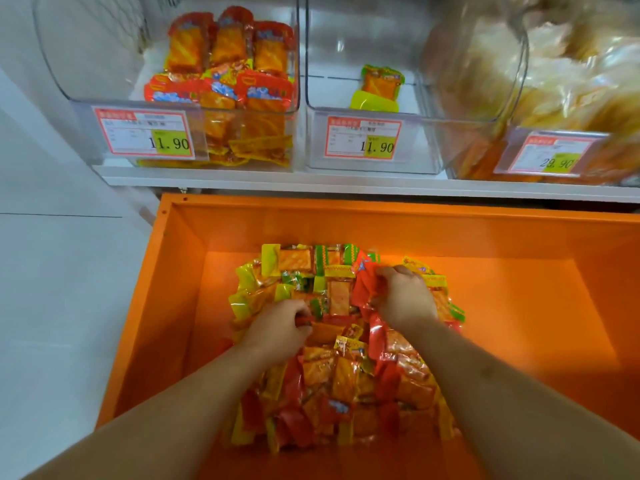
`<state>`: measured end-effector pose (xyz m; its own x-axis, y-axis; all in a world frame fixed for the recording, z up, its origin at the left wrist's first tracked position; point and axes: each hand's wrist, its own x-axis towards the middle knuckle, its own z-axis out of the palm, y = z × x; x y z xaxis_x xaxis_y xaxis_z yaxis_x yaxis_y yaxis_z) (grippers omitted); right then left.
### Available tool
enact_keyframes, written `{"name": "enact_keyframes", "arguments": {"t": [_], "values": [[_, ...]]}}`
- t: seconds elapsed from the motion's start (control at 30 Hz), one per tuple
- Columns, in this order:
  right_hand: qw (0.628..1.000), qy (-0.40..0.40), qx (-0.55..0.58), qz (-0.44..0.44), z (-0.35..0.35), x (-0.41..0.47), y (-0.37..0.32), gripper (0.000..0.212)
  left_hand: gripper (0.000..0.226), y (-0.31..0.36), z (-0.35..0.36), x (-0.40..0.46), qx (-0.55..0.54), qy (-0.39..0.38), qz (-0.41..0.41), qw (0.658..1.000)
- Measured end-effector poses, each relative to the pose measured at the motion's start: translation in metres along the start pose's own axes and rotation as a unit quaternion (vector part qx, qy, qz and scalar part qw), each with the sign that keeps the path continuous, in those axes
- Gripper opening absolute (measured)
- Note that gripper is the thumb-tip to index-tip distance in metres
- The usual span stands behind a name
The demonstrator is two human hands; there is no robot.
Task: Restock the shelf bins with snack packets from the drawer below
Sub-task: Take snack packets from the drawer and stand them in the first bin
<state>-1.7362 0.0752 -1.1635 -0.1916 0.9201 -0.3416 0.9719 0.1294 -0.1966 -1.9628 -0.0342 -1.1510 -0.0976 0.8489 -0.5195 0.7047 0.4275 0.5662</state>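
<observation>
You are reaching both arms down into the orange drawer [519,233], where the heap of snack packets [346,368] is lying. Your left hand [280,329] is curling its fingers around a red packet [304,320] at the heap's left side. Your right hand [403,296] is clutching a bunch of red packets [363,289] near the heap's far edge. Above, on the white shelf [242,181], the left clear bin [194,109] is sitting well stocked, the middle bin [374,133] is holding only a green-edged packet [381,81] and a yellow scoop [372,100], and the right bin [554,98] is showing blurred.
</observation>
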Motion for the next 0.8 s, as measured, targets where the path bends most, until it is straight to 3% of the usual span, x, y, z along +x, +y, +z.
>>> {"name": "enact_keyframes", "arguments": {"t": [0.13,0.27,0.4,0.6,0.8], "values": [[0.999,0.029,0.043,0.012,-0.015,-0.012,-0.001,0.021,0.009,0.006,-0.016,-0.002,-0.074,0.035,-0.034,0.996],[0.992,0.05,0.107,0.051,-0.039,-0.021,-0.002,0.01,0.011,0.013,-0.041,-0.014,-0.084,0.071,-0.034,0.993],[0.989,0.012,0.139,0.046,-0.064,-0.033,-0.015,0.025,0.009,0.03,-0.068,-0.033,-0.088,0.083,-0.006,0.993],[0.98,-0.001,0.197,-0.02,-0.116,-0.061,-0.039,0.027,0.01,0.055,-0.119,-0.077,-0.075,0.097,0.024,0.992],[0.927,-0.033,0.36,-0.098,-0.208,-0.106,-0.071,0.016,0.008,0.087,-0.182,-0.131,-0.077,0.121,0.059,0.988]]}}
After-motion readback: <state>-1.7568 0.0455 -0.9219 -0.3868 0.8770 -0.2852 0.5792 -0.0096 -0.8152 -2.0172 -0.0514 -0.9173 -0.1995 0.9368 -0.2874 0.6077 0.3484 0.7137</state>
